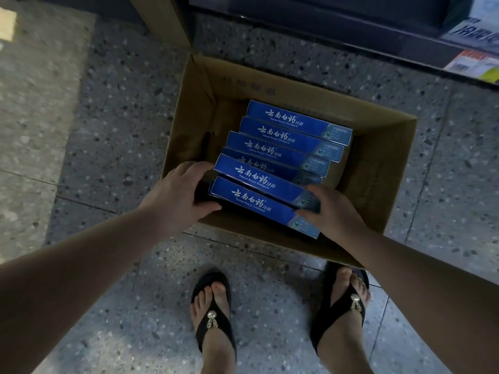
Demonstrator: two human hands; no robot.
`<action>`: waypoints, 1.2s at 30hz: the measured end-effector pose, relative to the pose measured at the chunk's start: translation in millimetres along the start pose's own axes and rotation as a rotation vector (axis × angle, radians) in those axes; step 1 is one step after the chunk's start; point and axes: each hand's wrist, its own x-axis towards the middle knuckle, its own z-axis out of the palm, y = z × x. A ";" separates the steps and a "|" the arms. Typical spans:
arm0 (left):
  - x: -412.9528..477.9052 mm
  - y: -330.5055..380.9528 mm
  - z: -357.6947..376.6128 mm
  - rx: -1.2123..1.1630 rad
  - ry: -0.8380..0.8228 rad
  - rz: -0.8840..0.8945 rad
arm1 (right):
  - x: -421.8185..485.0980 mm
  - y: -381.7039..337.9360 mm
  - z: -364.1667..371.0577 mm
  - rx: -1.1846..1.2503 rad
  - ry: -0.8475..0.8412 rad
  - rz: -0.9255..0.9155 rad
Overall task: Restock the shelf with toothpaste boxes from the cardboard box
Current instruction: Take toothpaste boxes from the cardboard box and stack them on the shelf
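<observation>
Open cardboard box (378, 163) sits on the speckled floor (108, 130), flaps up, right in front of the person's feet in black sandals (213, 317). Inside: six blue toothpaste boxes (283, 147) w/ white lettering, lying flat and overlapping like fanned cards, each running left-to-right at a slight slant. They fill the middle and near part of the carton; bare cardboard bottom shows on the left side.

Left hand (175, 193) is at the left ends of the two nearest toothpaste boxes, fingers curled over the far side and thumb hooked along the near edge, clamped on them. Right hand (334, 214) is at the opposite ends, fingers bent onto the end faces. It looks like a grip too, though the fingertips are partly hidden, so not 100% sure. The pair sits a bit higher than the rest (the nearest one overhangs the carton's front wall).

Dark shelf (351, 25) base runs across the top, w/ some printed packs at the far right edge.
</observation>
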 end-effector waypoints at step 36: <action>-182.4 104.7 -184.1 -0.279 0.061 0.415 | -261.2 -173.5 -260.8 0.175 0.441 -0.161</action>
